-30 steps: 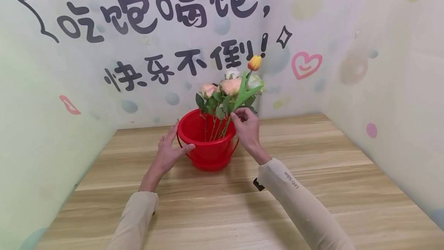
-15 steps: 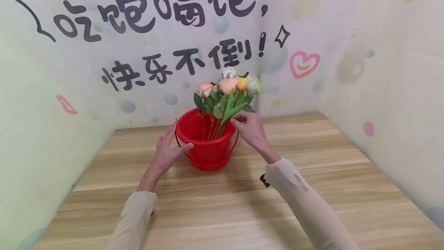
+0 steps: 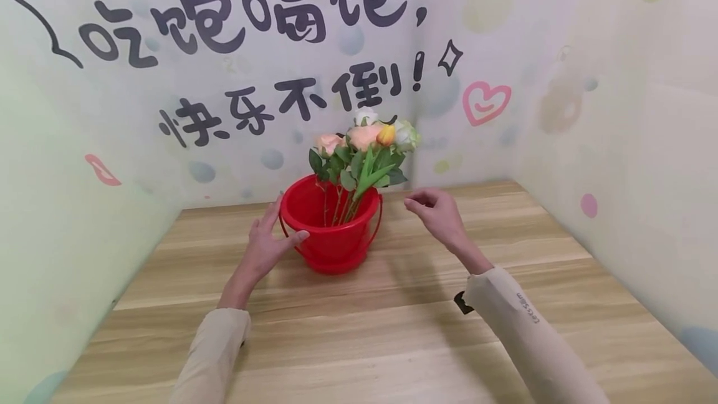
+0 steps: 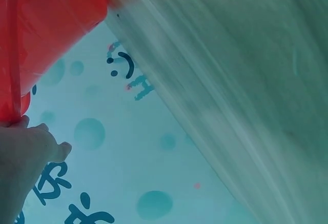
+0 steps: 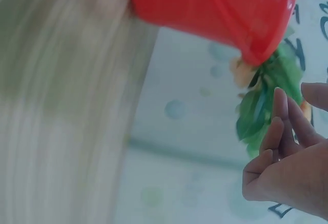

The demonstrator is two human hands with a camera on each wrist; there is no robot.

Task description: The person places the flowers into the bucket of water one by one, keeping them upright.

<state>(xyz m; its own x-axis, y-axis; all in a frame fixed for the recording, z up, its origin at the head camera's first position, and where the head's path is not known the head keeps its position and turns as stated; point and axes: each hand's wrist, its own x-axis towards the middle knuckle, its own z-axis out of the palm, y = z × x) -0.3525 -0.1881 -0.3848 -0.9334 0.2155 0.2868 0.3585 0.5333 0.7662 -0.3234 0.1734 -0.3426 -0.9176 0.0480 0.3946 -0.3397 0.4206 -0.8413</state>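
A red bucket (image 3: 331,248) stands upright on the wooden table, its thin red handle hanging down against the side. Several artificial flowers lean in it: pale pink roses (image 3: 363,137), white ones behind, and an orange-yellow tulip (image 3: 386,135) with long green leaves. My left hand (image 3: 268,245) rests against the bucket's left side, thumb extended at the front below the rim. In the left wrist view its fingers (image 4: 48,142) reach the red wall. To the bucket's right, my right hand (image 3: 440,214) hangs in the air with loosely bent fingers and nothing between them.
The wooden table (image 3: 336,341) reaches back to a white wall (image 3: 235,167) with large black writing and coloured dots. Side walls stand close on the left and right. Each wrist carries a small dark strap or mount, partly hidden by the sleeve.
The tulip has gone down into the bucket, its bloom now level with the roses. My right hand has let go and drawn away to the right; the left hand keeps its place.
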